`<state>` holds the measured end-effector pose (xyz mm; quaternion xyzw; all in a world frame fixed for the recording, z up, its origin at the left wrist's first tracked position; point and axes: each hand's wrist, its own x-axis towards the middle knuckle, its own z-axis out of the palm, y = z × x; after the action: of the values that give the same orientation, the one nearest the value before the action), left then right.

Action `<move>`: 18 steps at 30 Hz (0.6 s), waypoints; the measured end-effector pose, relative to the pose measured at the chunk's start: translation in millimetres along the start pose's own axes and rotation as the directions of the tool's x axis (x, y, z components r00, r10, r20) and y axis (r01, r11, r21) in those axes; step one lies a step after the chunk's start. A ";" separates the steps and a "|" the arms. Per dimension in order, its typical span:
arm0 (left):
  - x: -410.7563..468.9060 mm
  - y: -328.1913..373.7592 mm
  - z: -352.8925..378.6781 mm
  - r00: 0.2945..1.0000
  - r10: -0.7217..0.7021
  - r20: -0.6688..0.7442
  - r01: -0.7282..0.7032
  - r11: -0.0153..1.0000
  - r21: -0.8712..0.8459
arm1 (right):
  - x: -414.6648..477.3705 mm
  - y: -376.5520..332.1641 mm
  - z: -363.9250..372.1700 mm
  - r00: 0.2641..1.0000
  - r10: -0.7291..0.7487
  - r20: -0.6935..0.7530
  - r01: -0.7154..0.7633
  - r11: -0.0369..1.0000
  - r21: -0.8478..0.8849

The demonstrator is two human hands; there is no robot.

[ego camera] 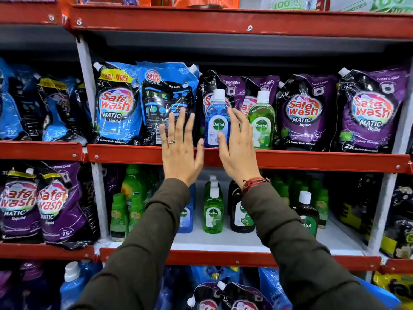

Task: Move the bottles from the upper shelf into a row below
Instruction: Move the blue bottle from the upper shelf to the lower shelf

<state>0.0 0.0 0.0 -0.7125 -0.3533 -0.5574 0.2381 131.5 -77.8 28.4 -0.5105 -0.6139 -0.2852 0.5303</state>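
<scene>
A blue Dettol bottle with a white cap stands at the front of the upper shelf, a green Dettol bottle to its right. My left hand is raised flat, fingers spread, just left of the blue bottle and holds nothing. My right hand is open between the two bottles, its thumb against the blue bottle's lower right side. On the white lower shelf stand a blue bottle, a green bottle and dark brown bottles, partly hidden by my forearms.
Blue Safewash pouches and purple Safewash pouches crowd the upper shelf behind and beside the bottles. Small green bottles stand at the left of the lower shelf, more green ones at the right rear. Another brown bottle stands front right.
</scene>
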 end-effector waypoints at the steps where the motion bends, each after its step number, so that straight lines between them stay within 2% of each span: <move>1: 0.5 -6.0 0.5 0.999 -0.036 0.013 0.036 0.999 0.023 | 5.1 1.1 4.4 0.999 0.046 0.018 -0.047 0.998 0.040; 5: -2.4 -30.9 9.8 0.991 -0.112 0.078 0.105 0.991 0.085 | 26.1 -2.8 8.4 0.952 0.256 0.171 -0.279 0.951 0.132; 9: -3.9 -36.7 15.1 0.992 -0.096 0.083 0.088 0.992 0.093 | 44.6 3.2 7.7 0.807 0.465 0.364 -0.564 0.788 0.246; 14: -4.8 -37.0 16.3 0.993 -0.089 0.082 0.079 0.990 0.118 | 52.4 20.0 15.3 0.763 0.495 0.415 -0.626 0.725 0.286; 18: -5.4 -38.0 17.3 0.993 -0.087 0.081 0.077 0.990 0.121 | 52.8 24.4 18.0 0.781 0.494 0.382 -0.618 0.701 0.357</move>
<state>-19.1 35.6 -11.9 -0.7053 -0.4246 -0.5139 0.2413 152.1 -36.9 68.5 -0.5635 -0.5418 0.1139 0.6131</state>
